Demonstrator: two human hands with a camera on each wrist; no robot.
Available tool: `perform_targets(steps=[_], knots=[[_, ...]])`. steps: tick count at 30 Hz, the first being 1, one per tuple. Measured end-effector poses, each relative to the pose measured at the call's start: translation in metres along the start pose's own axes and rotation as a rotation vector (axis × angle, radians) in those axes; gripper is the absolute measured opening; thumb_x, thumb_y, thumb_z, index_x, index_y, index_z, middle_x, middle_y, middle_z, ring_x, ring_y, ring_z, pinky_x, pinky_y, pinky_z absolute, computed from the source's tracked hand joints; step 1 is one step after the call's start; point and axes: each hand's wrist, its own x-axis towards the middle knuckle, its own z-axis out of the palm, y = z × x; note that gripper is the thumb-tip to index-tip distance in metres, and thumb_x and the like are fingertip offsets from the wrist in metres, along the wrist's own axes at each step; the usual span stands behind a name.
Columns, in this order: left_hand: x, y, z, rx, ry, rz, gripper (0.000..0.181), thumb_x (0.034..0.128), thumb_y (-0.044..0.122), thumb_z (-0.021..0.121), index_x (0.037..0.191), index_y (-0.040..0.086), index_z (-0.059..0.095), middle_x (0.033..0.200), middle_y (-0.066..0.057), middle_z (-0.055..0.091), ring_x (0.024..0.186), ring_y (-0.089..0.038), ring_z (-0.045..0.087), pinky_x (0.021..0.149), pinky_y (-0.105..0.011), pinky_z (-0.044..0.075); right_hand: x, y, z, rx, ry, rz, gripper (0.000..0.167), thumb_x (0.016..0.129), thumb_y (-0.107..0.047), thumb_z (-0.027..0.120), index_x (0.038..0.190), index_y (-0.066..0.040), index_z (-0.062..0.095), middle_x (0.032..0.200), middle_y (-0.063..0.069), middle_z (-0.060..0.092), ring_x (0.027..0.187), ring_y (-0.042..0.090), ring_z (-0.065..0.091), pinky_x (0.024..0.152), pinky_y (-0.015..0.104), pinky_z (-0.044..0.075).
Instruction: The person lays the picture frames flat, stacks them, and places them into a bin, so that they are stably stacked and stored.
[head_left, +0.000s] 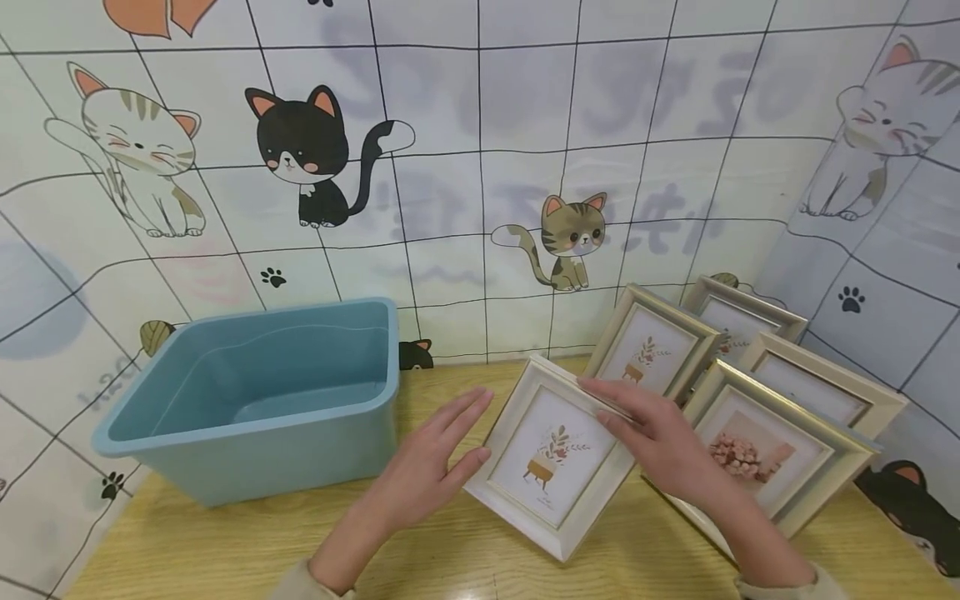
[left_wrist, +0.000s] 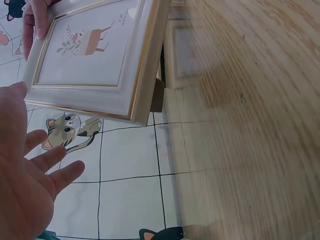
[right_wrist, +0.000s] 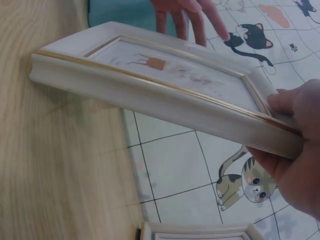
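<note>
My right hand (head_left: 667, 442) grips a white picture frame (head_left: 517, 492) by its upper right corner, thumb on the front and fingers behind. The picture frame has a thin gold inner line and a print of a plant in a brown pot. It is tilted over the table; in the right wrist view its lower end is close to the wood. My left hand (head_left: 427, 467) is beside the frame's left edge with fingers extended. In the left wrist view the left thumb (left_wrist: 17, 91) is at the frame's edge; whether it touches cannot be told.
A blue plastic bin (head_left: 300, 450) stands on the wooden table (head_left: 420, 558) at the left. Several more picture frames lean together at the right, with a gold one (head_left: 795, 492) in front. A cat-patterned wall covering (head_left: 450, 192) rises behind.
</note>
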Motion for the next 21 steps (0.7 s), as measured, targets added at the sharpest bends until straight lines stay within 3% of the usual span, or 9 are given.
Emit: perform_targets(steps=[9, 13, 17, 21], knots=[[0.002, 0.006, 0.001, -0.023, -0.014, 0.0, 0.062, 0.1081, 0.024, 0.053, 0.164, 0.02, 0.028, 0.164, -0.004, 0.035, 0.146, -0.025, 0.04, 0.109, -0.051, 0.042, -0.006, -0.001, 0.013, 0.208, -0.013, -0.005, 0.042, 0.101, 0.005, 0.058, 0.142, -0.005, 0.061, 0.138, 0.017, 0.061, 0.102, 0.012, 0.068, 0.072, 0.034, 0.06], [0.001, 0.009, 0.001, -0.066, -0.031, -0.009, 0.062, 0.1091, 0.025, 0.05, 0.165, 0.025, 0.023, 0.164, -0.001, 0.034, 0.146, -0.022, 0.039, 0.109, -0.049, 0.043, -0.009, 0.0, 0.017, 0.305, -0.021, -0.015, 0.043, 0.101, 0.007, 0.057, 0.142, -0.004, 0.06, 0.139, 0.004, 0.062, 0.094, 0.016, 0.072, 0.066, 0.039, 0.061], [-0.002, 0.011, 0.001, -0.183, -0.024, -0.004, 0.064, 0.1084, 0.02, 0.052, 0.165, 0.024, 0.024, 0.16, 0.0, 0.04, 0.13, -0.017, 0.052, 0.099, -0.042, 0.05, -0.011, 0.0, 0.019, 0.355, -0.032, -0.031, 0.044, 0.101, 0.009, 0.055, 0.143, -0.002, 0.058, 0.137, -0.015, 0.061, 0.093, 0.018, 0.073, 0.065, 0.04, 0.061], [-0.004, 0.013, 0.002, -0.329, -0.044, -0.01, 0.064, 0.1081, 0.014, 0.052, 0.165, 0.022, 0.024, 0.157, -0.001, 0.044, 0.108, -0.012, 0.06, 0.086, -0.033, 0.054, -0.012, 0.0, 0.02, 0.387, -0.041, -0.049, 0.044, 0.101, 0.011, 0.053, 0.144, -0.001, 0.057, 0.133, -0.015, 0.063, 0.093, 0.018, 0.073, 0.065, 0.041, 0.061]])
